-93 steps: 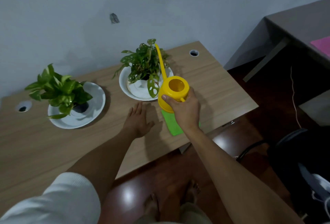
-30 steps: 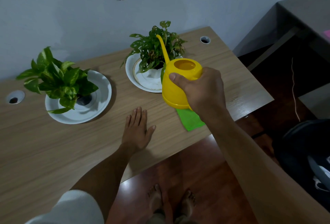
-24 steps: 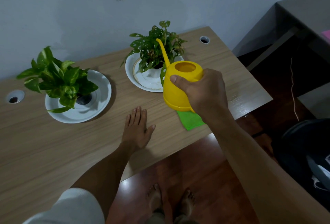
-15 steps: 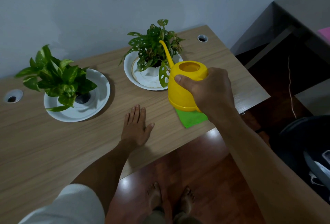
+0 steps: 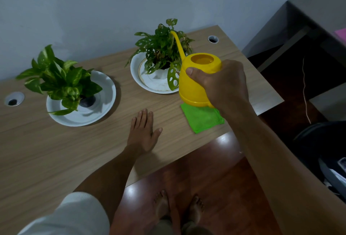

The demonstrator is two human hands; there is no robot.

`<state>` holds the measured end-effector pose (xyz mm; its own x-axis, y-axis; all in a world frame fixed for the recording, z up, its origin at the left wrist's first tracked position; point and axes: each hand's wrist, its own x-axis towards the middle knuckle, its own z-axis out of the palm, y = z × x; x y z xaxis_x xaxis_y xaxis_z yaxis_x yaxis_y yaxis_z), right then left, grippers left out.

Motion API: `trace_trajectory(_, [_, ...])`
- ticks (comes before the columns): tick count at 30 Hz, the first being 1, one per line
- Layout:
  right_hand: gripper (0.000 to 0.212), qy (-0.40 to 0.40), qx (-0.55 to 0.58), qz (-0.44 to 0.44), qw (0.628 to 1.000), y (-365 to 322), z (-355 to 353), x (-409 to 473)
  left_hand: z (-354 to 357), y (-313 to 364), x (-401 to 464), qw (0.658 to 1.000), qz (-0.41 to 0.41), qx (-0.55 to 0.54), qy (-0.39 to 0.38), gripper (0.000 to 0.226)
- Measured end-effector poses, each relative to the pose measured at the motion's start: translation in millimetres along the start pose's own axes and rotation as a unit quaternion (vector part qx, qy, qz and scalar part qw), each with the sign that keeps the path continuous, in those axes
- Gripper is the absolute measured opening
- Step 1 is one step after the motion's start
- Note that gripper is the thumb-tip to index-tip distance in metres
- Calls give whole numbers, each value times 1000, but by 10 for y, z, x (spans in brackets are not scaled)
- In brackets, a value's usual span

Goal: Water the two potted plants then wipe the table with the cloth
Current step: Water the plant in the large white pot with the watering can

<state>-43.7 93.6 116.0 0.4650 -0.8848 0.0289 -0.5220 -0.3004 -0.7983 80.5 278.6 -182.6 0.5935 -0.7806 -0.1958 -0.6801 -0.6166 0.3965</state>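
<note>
My right hand grips a yellow watering can, held above the table with its thin spout reaching up into the leaves of the right potted plant. That plant stands in a white pot on a white plate. The left potted plant sits on another white plate. A folded green cloth lies on the wooden table just under the can. My left hand rests flat on the table, fingers straight.
Two round cable holes sit near the table's back corners. A grey desk stands to the right, with a thin cord hanging beside it. A dark chair is at the right. My bare feet stand on red-brown floor.
The watering can has moved slightly right and back from the right plant, its body more level. My left hand has stayed flat on the table.
</note>
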Motion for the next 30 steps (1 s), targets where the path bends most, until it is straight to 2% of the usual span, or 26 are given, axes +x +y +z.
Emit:
trace_trajectory(5, [51,0,-1,-19,1000,-106,12,-37,14,-3,-6,1000,-1,1,9,82])
trace_trajectory(30, [43,-36,-24,9,999,48,-163,-186,-14,6,-13,1000,-6,7,5,81])
